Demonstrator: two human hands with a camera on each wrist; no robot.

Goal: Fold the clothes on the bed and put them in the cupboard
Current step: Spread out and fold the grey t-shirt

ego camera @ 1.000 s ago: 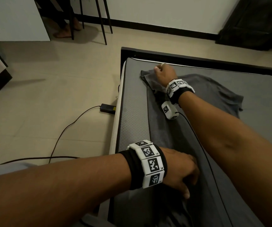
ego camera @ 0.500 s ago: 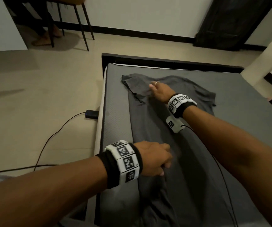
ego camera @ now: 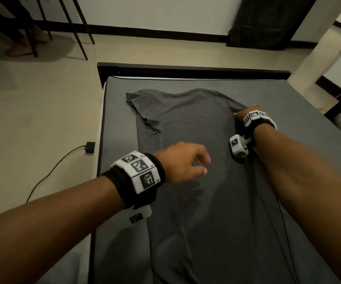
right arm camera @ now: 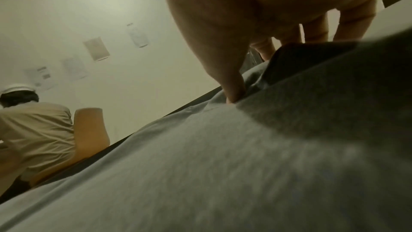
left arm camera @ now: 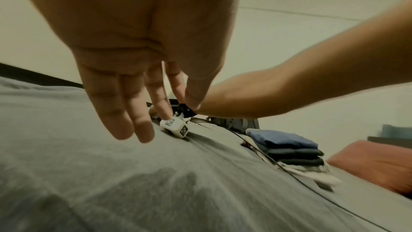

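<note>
A dark grey t-shirt (ego camera: 196, 124) lies spread flat, neck away from me, on the grey bed (ego camera: 118, 119). My left hand (ego camera: 200, 165) hovers just above the middle of the shirt with relaxed, straight fingers and holds nothing; the left wrist view shows its fingers (left arm camera: 142, 112) hanging clear over the cloth (left arm camera: 156, 183). My right hand (ego camera: 239, 115) is at the shirt's far right shoulder. In the right wrist view its thumb (right arm camera: 233, 91) digs into the fabric (right arm camera: 200, 165) and the fingers curl behind a raised fold, pinching it.
A stack of folded clothes (left arm camera: 289, 149) and a reddish pillow (left arm camera: 374, 161) lie on the bed to my right. A black adapter with its cable (ego camera: 90, 148) sits on the floor left of the bed. Chair legs (ego camera: 79, 27) stand beyond; a person (right arm camera: 37, 130) sits there.
My right hand has crossed from the shirt's left sleeve to its right shoulder. My left hand has let go of the shirt's left edge and lifted over its middle.
</note>
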